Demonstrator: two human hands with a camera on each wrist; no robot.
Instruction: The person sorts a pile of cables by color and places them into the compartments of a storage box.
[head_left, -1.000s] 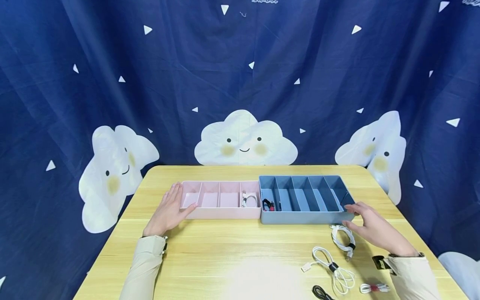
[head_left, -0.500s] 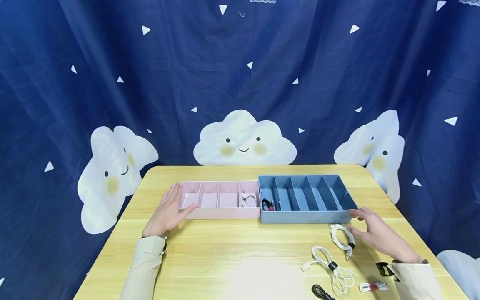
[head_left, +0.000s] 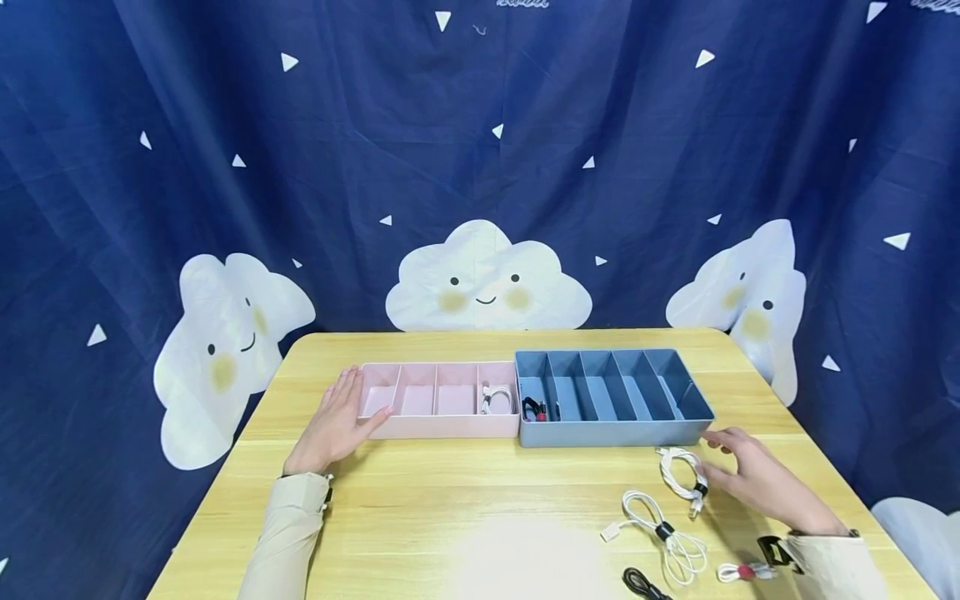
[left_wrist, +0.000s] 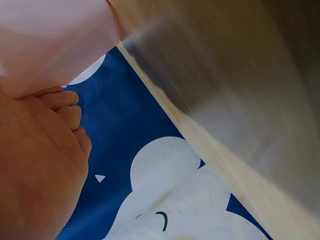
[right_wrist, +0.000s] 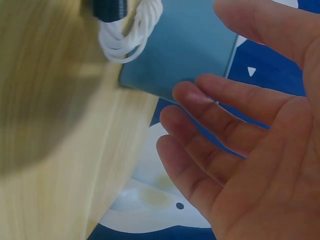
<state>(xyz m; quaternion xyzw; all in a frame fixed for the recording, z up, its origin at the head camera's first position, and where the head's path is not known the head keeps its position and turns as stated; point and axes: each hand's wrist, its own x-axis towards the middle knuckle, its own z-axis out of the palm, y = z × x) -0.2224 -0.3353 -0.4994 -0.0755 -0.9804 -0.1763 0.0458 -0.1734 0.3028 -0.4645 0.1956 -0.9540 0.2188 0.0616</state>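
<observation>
My left hand (head_left: 333,425) rests against the left end of a pink divided box (head_left: 450,427), fingers along its side and thumb at the front rim. In the left wrist view, several fingertips (left_wrist: 70,117) show beside the pink wall. A blue divided box (head_left: 615,434) adjoins the pink one on the right. Near its front right corner hovers my right hand (head_left: 765,479), fingers loosely bent and holding nothing. Just left of that hand lies a coiled white cable (head_left: 668,477) with a black strap. The right wrist view shows the open palm (right_wrist: 270,165) beside the blue wall.
A white cable (head_left: 664,531) with a black tie, a white cable with a red tie (head_left: 745,572) and a black cable (head_left: 641,582) lie at the front right. The pink box's right compartment holds a white cable (head_left: 487,402); the blue box's leftmost one holds a black cable (head_left: 534,408).
My right hand has drawn back from the blue box's front right corner, moving right and toward me. My left hand stays at the pink box.
</observation>
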